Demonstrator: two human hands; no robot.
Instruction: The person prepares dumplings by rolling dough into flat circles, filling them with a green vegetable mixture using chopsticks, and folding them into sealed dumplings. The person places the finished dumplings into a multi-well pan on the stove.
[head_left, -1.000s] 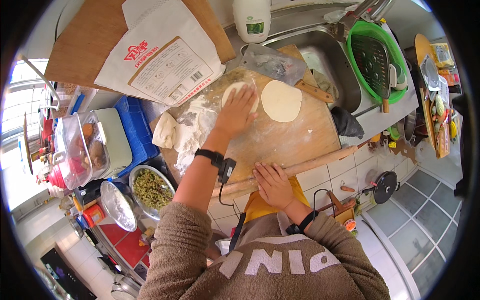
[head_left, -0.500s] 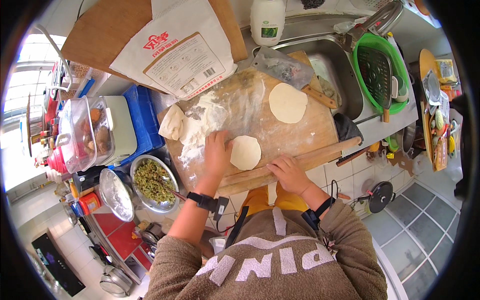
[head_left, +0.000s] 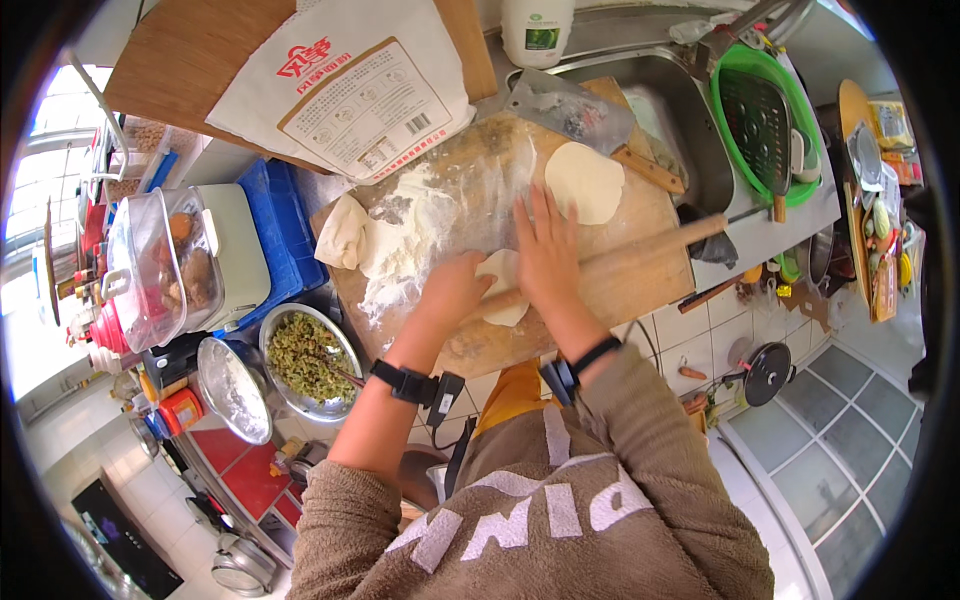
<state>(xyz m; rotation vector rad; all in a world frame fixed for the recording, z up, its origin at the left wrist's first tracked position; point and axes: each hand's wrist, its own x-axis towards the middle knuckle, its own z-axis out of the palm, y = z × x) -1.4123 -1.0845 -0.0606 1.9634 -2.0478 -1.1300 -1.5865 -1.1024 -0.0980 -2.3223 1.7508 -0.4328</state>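
Note:
A long wooden rolling pin [head_left: 650,248] lies slantwise over a small round dough wrapper [head_left: 503,268]. Flat on the pin rests my right hand [head_left: 547,255], fingers stretched out toward the far side. My left hand [head_left: 452,292] has its fingers curled at the wrapper's left edge, seemingly pinching it; the fingertips are partly hidden. Another rolled dough round [head_left: 583,185] lies just beyond my right fingertips. All of this is on a floured wooden board [head_left: 630,280]. Left of it are loose flour [head_left: 405,235] and a lump of dough [head_left: 343,232].
A cleaver [head_left: 580,112] lies on the board's far right corner, by the sink [head_left: 690,150]. A green basket [head_left: 812,120] holds a slotted turner. Left stand a steel bowl of green filling [head_left: 310,360], a floury bowl [head_left: 235,390] and a blue bin [head_left: 275,230]. A flour bag [head_left: 350,100] is behind.
The rolling pin has moved from the board's near edge onto the small dough wrapper. My right hand has gone forward and flattened over it; my left hand has shifted right to the wrapper's edge.

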